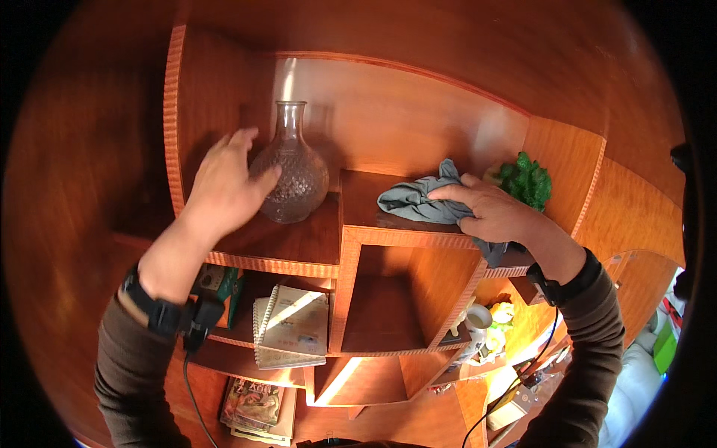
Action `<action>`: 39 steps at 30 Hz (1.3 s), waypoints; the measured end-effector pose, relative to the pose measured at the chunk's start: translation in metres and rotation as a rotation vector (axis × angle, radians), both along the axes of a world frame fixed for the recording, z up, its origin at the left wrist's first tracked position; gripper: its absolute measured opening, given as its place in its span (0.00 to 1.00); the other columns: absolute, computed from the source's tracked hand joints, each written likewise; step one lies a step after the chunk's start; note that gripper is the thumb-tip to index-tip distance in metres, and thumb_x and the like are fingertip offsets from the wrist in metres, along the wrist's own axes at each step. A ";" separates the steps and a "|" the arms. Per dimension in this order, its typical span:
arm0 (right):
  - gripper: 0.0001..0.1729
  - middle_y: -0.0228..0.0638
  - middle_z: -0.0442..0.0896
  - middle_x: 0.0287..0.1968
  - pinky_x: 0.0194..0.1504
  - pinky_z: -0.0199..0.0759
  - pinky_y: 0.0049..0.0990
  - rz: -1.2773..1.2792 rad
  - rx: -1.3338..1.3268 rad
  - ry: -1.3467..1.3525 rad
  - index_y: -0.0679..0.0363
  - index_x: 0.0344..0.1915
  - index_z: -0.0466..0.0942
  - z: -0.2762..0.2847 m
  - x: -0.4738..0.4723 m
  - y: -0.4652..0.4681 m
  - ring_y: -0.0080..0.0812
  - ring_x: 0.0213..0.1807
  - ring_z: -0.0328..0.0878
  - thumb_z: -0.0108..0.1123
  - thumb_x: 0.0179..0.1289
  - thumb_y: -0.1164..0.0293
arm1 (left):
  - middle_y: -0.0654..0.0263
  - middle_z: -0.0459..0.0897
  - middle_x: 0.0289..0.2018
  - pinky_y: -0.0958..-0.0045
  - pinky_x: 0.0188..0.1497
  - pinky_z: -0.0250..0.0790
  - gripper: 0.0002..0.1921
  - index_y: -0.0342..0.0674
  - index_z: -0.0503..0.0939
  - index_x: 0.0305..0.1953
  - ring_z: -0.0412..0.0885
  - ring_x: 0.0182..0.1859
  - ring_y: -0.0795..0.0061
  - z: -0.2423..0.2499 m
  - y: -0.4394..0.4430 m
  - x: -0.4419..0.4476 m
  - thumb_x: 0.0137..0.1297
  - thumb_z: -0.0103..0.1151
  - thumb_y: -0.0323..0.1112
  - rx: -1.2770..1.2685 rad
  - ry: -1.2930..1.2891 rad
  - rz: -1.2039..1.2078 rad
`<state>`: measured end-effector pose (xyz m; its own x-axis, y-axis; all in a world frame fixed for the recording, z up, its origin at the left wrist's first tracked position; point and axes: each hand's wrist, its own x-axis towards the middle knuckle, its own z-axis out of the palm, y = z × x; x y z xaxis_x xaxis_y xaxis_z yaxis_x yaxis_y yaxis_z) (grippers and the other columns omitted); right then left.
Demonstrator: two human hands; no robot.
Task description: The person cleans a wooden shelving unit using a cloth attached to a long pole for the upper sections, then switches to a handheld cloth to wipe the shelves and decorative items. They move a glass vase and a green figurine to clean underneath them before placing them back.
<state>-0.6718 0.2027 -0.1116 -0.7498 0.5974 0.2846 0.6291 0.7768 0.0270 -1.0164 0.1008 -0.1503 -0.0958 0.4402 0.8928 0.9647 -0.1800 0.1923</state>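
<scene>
A clear glass vase [294, 176] with a round textured body and narrow neck stands upright on the left, lower part of the upper wooden shelf [302, 241]. My left hand [229, 182] is at its left side, fingers apart; whether it touches the glass cannot be told. On the raised shelf section to the right, my right hand [490, 210] grips a crumpled grey-blue cloth [423, 199], part of which hangs over the front edge. Green artificial leaves [526, 182] stand just behind the right hand.
Lower compartments hold spiral notebooks [297, 325], a green box [229, 291] and stacked magazines [257, 406]. A white cup [479, 318] and yellow flowers [501, 313] stand lower right. Shelf dividers rise on both sides. Black cables hang from both wrists.
</scene>
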 end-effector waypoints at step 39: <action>0.34 0.49 0.68 0.45 0.48 0.67 0.42 0.195 0.416 0.106 0.47 0.59 0.72 -0.038 0.025 -0.022 0.51 0.43 0.69 0.57 0.48 0.80 | 0.49 0.82 0.40 0.66 0.49 0.71 0.24 0.28 0.77 0.44 0.81 0.43 0.59 0.101 0.173 0.096 0.57 0.65 0.46 -0.246 -0.340 -0.483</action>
